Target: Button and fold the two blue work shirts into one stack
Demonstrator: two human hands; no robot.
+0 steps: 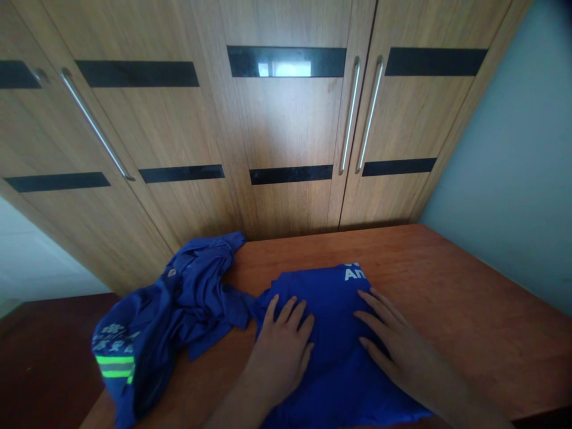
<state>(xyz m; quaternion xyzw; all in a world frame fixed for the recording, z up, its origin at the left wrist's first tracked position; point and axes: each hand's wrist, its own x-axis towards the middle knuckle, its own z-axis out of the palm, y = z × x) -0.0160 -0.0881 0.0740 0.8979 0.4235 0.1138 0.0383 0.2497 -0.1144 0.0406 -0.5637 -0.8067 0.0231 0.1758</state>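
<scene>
Flat on the wooden table, at its near edge: folded blue shirt. On the cloth, left hand and right hand, both open, palms down, fingers spread. Touching the shirt's left edge, crumpled blue garment, hanging over the table's left edge. Bare wood to the right and behind, up to the wardrobe doors.

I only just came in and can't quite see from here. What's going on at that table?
A person is pressing both palms flat on a blue shirt with white lettering, laid out on the wooden table. The left hand and right hand rest open on it, side by side. A second, crumpled blue garment with green stripes lies to the left, drooping over the table's edge. Closed wardrobe doors stand behind.
</scene>
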